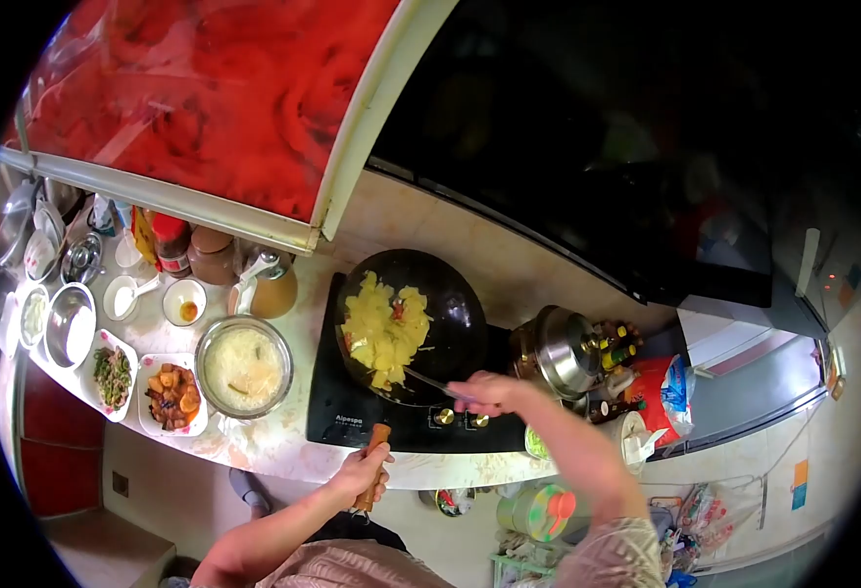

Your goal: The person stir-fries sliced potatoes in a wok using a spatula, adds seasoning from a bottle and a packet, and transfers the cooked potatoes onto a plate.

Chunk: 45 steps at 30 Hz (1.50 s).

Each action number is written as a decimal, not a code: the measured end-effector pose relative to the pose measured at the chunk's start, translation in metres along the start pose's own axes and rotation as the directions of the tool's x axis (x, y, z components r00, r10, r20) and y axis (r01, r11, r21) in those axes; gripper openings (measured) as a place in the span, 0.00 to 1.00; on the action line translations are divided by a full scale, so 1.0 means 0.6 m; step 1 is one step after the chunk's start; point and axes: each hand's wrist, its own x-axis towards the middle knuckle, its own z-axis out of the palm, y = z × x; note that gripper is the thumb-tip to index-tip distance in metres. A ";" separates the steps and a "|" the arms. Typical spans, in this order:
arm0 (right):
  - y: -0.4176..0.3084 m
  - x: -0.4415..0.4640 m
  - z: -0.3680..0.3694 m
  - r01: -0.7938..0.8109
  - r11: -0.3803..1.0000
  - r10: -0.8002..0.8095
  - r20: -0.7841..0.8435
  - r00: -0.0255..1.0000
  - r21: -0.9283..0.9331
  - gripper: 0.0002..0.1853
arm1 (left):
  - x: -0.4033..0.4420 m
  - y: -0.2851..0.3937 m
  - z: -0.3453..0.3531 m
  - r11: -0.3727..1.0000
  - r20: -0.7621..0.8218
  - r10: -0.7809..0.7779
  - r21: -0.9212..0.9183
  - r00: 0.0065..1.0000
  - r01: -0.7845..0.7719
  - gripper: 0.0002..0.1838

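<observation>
A black wok [462, 312] sits on the black stove [328, 416], its left side filled with yellow sliced food [383, 333] and a few reddish bits. My left hand [362, 472] is closed around the wok's wooden handle [379, 435] at the counter's front edge. Over the stove's front, my right hand [487, 394] grips a spatula [424, 378] by its handle. The metal shaft runs left into the wok, its tip at the lower edge of the yellow food. Below the right hand are the stove's knobs [444, 417].
Left of the stove stand a bowl of pale food in liquid [244, 367], a dish of brown chunks [173, 394] and a plate of green food [112, 377]. A lidded steel pot [563, 348] is at right, near bottles [618, 353]. A red cabinet [205, 98] hangs overhead.
</observation>
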 end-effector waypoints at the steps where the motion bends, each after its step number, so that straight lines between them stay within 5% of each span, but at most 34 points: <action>1: 0.007 0.027 0.010 0.017 0.991 -0.012 -0.035 0.999 0.130 0.26 | 0.001 0.002 0.003 1.000 0.003 0.004 0.003 1.000 -0.004 0.24; 4: 0.018 0.068 0.023 0.155 0.928 -0.093 -0.193 0.977 0.339 0.25 | -0.002 0.007 0.006 0.999 -0.018 -0.030 0.010 0.999 0.031 0.24; 7: 0.008 0.047 0.015 0.192 0.947 -0.085 -0.376 0.923 0.258 0.25 | -0.005 0.006 0.006 1.000 -0.025 -0.025 0.001 0.999 0.025 0.24; 8: -0.004 0.030 0.016 0.127 0.991 -0.086 -0.533 0.842 0.040 0.25 | -0.005 0.008 0.006 1.000 -0.014 -0.020 0.006 1.000 0.020 0.23; 9: -0.007 0.018 0.012 0.012 0.944 -0.234 -0.645 0.728 -0.330 0.23 | -0.007 0.008 0.006 1.000 -0.004 -0.017 0.009 1.000 0.017 0.22; 10: -0.008 0.004 0.017 -0.082 0.863 -0.328 -0.677 0.659 -0.499 0.22 | -0.008 0.010 0.007 1.000 -0.005 -0.022 0.008 1.000 0.022 0.23; 11: -0.018 -0.024 0.028 -0.192 0.747 -0.429 -0.682 0.592 -0.637 0.20 | -0.009 0.011 0.008 1.000 -0.007 -0.023 0.004 1.000 0.023 0.23; 14: -0.060 -0.103 0.043 -0.332 0.566 -0.484 -0.630 0.607 -0.755 0.18 | -0.008 0.010 0.010 0.999 -0.015 -0.036 -0.005 0.999 0.036 0.23; 17: -0.062 -0.130 0.011 -0.408 0.519 -0.378 -0.630 0.678 -0.751 0.15 | -0.004 0.006 0.009 1.000 -0.009 -0.024 -0.005 1.000 0.024 0.23; 23: -0.017 -0.060 -0.048 -0.389 0.655 -0.202 -0.646 0.736 -0.648 0.23 | -0.006 0.006 0.009 0.999 0.000 -0.021 -0.025 1.000 0.021 0.24; 25: -0.035 -0.020 -0.037 -0.232 0.897 -0.028 -0.571 0.820 -0.376 0.24 | -0.008 0.005 0.013 1.000 -0.002 -0.004 -0.010 1.000 0.004 0.24; 26: -0.021 0.015 -0.036 -0.223 0.896 -0.035 -0.563 0.826 -0.383 0.24 | -0.010 0.008 0.017 1.000 -0.012 -0.023 -0.012 1.000 0.023 0.22; 28: 0.016 0.081 -0.031 -0.093 0.758 -0.479 -0.649 0.592 -0.645 0.23 | -0.011 0.010 0.018 0.999 -0.028 -0.027 -0.019 0.999 0.026 0.22; 29: 0.007 0.063 -0.026 -0.090 0.759 -0.479 -0.647 0.593 -0.645 0.23 | -0.011 0.009 0.018 0.999 -0.029 -0.037 -0.027 0.999 0.036 0.23; 32: -0.039 -0.067 0.001 -0.303 0.475 -0.570 -0.551 0.610 -0.826 0.20 | -0.011 0.008 0.019 0.999 -0.034 -0.037 -0.036 0.999 0.036 0.23; 35: -0.037 -0.129 -0.022 -0.381 0.380 -0.496 -0.533 0.686 -0.843 0.20 | -0.010 0.010 0.018 0.999 -0.028 -0.035 -0.023 0.999 0.034 0.23; 38: -0.007 -0.117 -0.060 -0.379 0.436 -0.361 -0.544 0.758 -0.816 0.22 | -0.007 0.007 0.016 0.999 -0.018 -0.036 -0.016 0.999 0.036 0.23; 39: 0.046 -0.066 -0.085 -0.299 0.430 -0.437 -0.487 0.756 -0.852 0.25 | -0.006 0.009 0.015 0.999 -0.020 -0.029 -0.017 0.999 0.028 0.23; 41: -0.008 -0.066 -0.057 -0.232 0.815 0.106 -0.257 0.961 -0.532 0.26 | -0.007 0.007 0.013 0.998 -0.010 -0.051 -0.029 0.999 0.051 0.22; 43: 0.008 -0.016 -0.024 -0.064 0.970 0.044 -0.091 0.995 -0.234 0.27 | -0.005 0.006 0.012 0.998 -0.013 -0.050 -0.032 0.999 0.049 0.22; 45: 0.016 0.025 0.010 0.100 0.995 -0.094 -0.162 0.982 0.028 0.26 | -0.009 0.006 0.013 0.999 -0.003 -0.027 -0.021 1.000 0.027 0.22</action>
